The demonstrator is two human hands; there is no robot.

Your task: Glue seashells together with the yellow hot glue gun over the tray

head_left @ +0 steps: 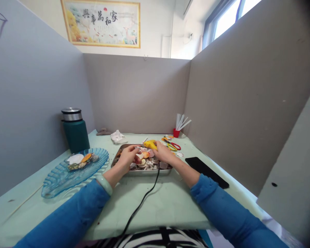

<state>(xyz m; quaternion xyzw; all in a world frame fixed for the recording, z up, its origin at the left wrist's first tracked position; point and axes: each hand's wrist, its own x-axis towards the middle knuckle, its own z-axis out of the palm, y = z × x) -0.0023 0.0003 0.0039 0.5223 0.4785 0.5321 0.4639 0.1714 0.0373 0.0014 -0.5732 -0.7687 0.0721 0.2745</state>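
My right hand (pixel 162 151) is wrapped round a yellow hot glue gun (pixel 150 144), whose nozzle points left toward my other hand. Its black cord (pixel 144 197) hangs down over the front of the table. Fingers pinched, my left hand (pixel 129 156) holds what looks like a small greyish shell (pixel 137 148), partly hidden by the fingers. Both hands are over a metal tray (pixel 142 173) filled with loose seashells (pixel 151 164) in white, orange and brown.
At left, a blue glass dish (pixel 98 159) bears a shell cluster (pixel 80 160); a green flask (pixel 76 134) stands behind. Scissors (pixel 173 146), a red cup (pixel 176 133) with glue sticks, and a black phone (pixel 206 171) lie right. Crumpled tissue (pixel 118 137) sits behind. Partitions (pixel 136 93) enclose the table.
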